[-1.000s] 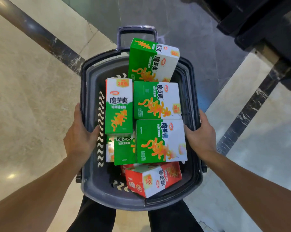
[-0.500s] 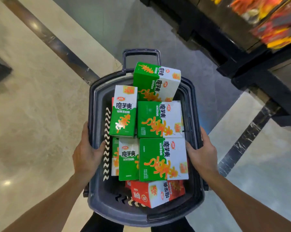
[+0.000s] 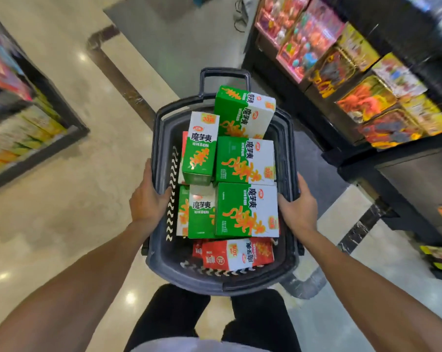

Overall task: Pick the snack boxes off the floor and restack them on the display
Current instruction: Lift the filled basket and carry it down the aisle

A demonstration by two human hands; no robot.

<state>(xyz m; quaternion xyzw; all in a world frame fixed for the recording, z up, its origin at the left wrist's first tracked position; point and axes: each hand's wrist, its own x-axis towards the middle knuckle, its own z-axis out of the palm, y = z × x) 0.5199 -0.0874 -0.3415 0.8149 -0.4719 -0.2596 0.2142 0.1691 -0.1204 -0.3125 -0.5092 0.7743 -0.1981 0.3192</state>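
One dark basket (image 3: 161,138) holds the boxes. Inside the basket I count five green snack boxes (image 3: 245,209) on top. At the near end of the basket sits one red snack box (image 3: 237,254). More boxes peek out underneath, too hidden to count.

Shelves (image 3: 362,80): goods blurred, labels illegible.
Lower boxes (image 3: 183,214): largely covered.
Left fingers (image 3: 148,171): tips hidden behind basket rim (image 3: 155,148).
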